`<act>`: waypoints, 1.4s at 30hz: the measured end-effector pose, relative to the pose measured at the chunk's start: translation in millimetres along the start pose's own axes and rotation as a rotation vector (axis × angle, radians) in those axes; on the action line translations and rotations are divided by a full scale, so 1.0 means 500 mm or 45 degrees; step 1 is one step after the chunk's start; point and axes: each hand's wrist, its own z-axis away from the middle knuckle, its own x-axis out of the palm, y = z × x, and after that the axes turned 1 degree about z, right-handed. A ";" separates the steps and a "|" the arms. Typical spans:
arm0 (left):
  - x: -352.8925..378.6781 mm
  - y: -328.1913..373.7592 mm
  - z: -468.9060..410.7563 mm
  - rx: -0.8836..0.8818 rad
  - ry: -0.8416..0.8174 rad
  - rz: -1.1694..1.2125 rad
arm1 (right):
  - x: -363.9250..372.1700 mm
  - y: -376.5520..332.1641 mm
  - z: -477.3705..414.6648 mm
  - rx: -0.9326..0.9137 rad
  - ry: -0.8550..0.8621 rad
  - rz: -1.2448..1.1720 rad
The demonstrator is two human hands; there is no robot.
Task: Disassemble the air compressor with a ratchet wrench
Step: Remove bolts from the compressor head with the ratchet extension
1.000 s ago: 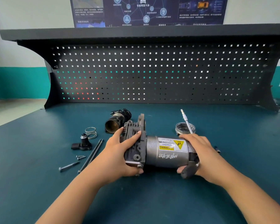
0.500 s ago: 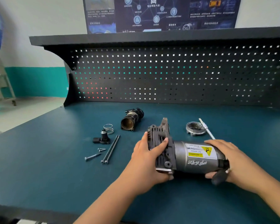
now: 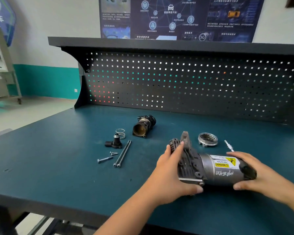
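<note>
Left hand [image 3: 170, 173] grips the finned head end of the air compressor [image 3: 217, 172], thumb under, fingers over. Right hand [image 3: 263, 177] wraps the motor end the same way. The two-handed hold is probably for turning the body to reach the next fasteners. The unit lies on its side near the front edge of the bench surface [image 3: 58, 167], right of centre. Silver tool tip [image 3: 228, 145], maybe the ratchet wrench, pokes out behind the right hand; can't tell if that hand holds it. Metal ring [image 3: 208, 139] sits just behind the unit. Pulled parts are parked left of it, mid-depth: cylinder housing [image 3: 143, 127], spring [image 3: 120, 133], black fitting [image 3: 115, 143], two long bolts [image 3: 122, 153], short bolt [image 3: 105, 159], small screw [image 3: 114, 153]. That likely keeps the work zone free.
</note>
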 end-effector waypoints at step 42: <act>-0.083 -0.102 -0.097 -0.028 0.190 -0.903 | 0.083 -0.040 -0.203 0.067 0.833 -0.822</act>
